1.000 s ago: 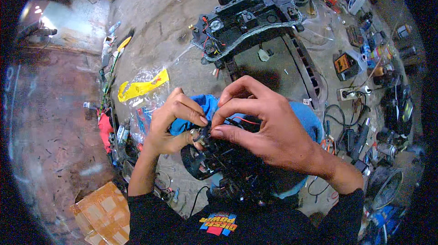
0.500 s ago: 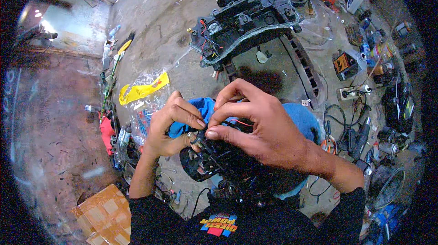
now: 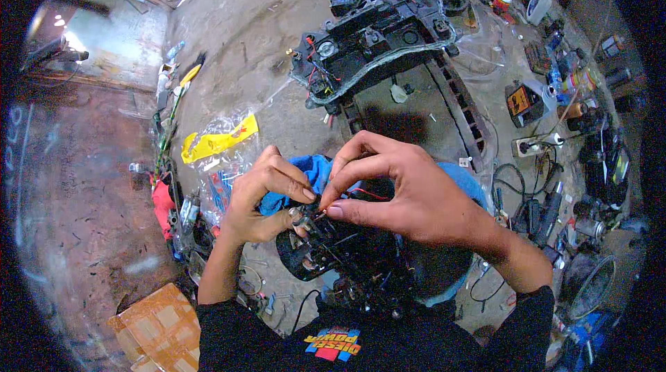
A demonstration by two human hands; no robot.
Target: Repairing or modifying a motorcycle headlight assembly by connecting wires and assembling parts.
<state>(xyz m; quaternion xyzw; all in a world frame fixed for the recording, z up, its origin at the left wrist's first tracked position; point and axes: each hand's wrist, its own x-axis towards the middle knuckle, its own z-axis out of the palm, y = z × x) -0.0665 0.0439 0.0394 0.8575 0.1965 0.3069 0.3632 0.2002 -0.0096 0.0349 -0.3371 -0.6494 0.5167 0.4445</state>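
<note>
Our left hand [image 3: 263, 195] curls, thumb below bent fingers, its grip closed on the upper-left end of the black assembly [image 3: 354, 254] before our shirt [image 3: 430, 337], while our right hand [image 3: 416, 195] arches over it, fingertips bunched there, gripping what we cannot tell.

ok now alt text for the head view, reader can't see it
Bare left hand and right hand work close together at a black mechanical assembly; beyond, a large black housing sits on the cluttered floor.

black, many-parted mechanical assembly [image 3: 364, 261]; held slanted at lower centre of view
</note>
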